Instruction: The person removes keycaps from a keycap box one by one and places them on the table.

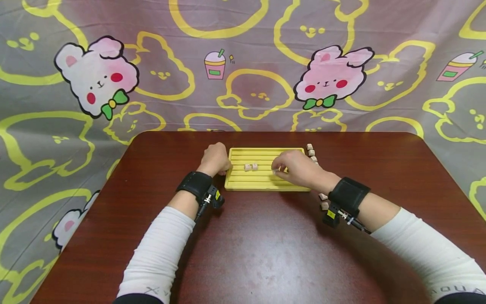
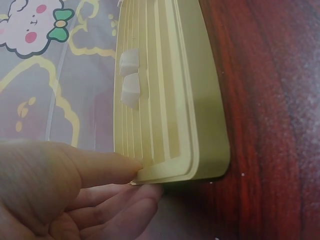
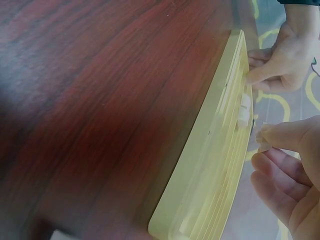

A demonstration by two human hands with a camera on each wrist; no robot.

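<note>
A yellow ridged tray lies on the table. At its left end my left hand grips the rim, the thumb on top and the fingers curled at the outer side, as the left wrist view shows. Two off-white keycaps sit side by side in one of the tray's grooves, left of the middle. Above the tray's right half, my right hand pinches another small keycap between thumb and forefinger. That hand covers part of the tray's right side in the head view.
Right of the tray stand several more keycaps in a loose line, partly hidden by the right hand and wrist. Two lie nearer the front, by the right wristband. A patterned cloth hangs behind the brown table.
</note>
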